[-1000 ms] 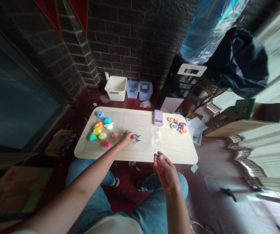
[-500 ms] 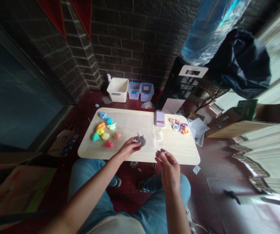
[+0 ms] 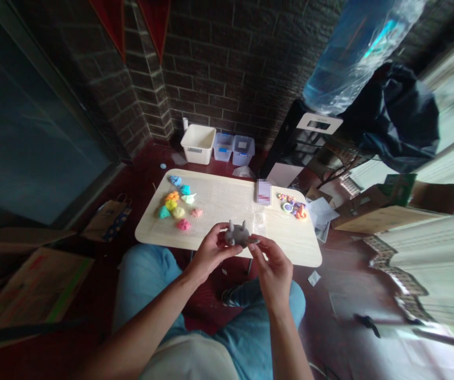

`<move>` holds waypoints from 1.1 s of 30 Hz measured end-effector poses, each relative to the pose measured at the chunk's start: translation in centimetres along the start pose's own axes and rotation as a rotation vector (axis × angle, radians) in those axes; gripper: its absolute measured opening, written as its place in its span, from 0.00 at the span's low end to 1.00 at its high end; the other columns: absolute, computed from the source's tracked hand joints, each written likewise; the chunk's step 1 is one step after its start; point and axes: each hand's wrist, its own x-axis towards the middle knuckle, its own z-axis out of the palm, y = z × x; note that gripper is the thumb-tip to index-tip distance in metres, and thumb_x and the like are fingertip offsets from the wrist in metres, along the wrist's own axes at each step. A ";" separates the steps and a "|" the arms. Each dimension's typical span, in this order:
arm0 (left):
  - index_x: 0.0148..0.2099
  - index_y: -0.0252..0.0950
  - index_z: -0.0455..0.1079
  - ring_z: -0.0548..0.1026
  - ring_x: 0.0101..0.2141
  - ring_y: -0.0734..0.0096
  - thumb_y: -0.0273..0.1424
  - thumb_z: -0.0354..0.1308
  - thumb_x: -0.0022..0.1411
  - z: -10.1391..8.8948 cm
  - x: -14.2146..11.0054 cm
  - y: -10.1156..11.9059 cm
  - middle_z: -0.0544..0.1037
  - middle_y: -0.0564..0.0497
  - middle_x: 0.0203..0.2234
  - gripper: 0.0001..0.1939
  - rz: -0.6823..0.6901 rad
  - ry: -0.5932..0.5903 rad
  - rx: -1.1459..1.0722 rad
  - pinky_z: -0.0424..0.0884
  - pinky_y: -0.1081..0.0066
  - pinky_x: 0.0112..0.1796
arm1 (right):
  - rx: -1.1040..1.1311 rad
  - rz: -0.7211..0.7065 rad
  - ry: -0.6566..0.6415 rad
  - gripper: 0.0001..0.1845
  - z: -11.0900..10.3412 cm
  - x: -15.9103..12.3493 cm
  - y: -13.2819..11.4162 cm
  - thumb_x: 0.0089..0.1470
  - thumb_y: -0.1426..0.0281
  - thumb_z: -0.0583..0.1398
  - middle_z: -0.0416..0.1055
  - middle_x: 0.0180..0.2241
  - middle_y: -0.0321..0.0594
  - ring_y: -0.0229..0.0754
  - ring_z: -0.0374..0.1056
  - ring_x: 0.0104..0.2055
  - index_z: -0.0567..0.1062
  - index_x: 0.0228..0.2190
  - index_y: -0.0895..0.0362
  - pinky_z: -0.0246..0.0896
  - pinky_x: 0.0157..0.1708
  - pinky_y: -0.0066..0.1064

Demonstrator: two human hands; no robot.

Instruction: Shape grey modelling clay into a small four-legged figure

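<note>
A grey clay figure [image 3: 238,235] with a rounded body and short leg-like stubs is held above the table's near edge. My left hand [image 3: 214,249] is closed around its left side. At its right end, my right hand [image 3: 270,258] pinches a small grey clay piece [image 3: 253,240] between thumb and fingers. That piece meets the figure's body, though I cannot tell whether it is stuck on. Lumps of coloured clay lie on the left of the table, among them a pink-red lump [image 3: 183,225], a yellow lump [image 3: 178,212] and a green lump [image 3: 164,212].
The pale table [image 3: 298,248] carries a clear sheet, a small blurred card [image 3: 263,192] and several finished clay shapes [image 3: 289,208] at right. Behind it stand a white bin [image 3: 198,153], two clear boxes and a water dispenser [image 3: 290,142]. A cardboard box [image 3: 388,206] is at right.
My hands have come together. The grey figure has turned so its stubs point up and away, and the small grey piece in my right hand has moved left to its right end.
</note>
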 end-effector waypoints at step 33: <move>0.50 0.39 0.65 0.77 0.39 0.68 0.25 0.71 0.46 -1.1 -2.4 1.2 0.79 0.52 0.38 0.29 0.108 -0.101 0.156 0.69 0.69 0.43 | -0.389 -0.427 -0.081 0.13 -0.2 -1.7 -3.0 0.58 0.72 0.60 0.73 0.35 0.38 0.39 0.68 0.33 0.73 0.45 0.50 0.69 0.28 0.27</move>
